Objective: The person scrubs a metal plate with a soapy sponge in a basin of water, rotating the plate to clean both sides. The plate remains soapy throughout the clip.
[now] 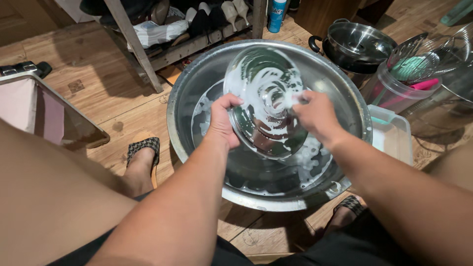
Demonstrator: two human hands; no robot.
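Left hand (222,120) gripping soapy glass lid (265,101) rim above basin (197,74); right hand (315,116) scrubbing, contents unclear; advise keeping grip firm, slippery.

We see a wooden plank floor (98,88), worn and stained, lit warmly from above. At the far side stands a low shoe rack (187,29) with slanted wooden legs, holding shoes. To the left sits a metal-framed bin with pink lining (34,108). A dark wooden cabinet (315,12) rises far right.
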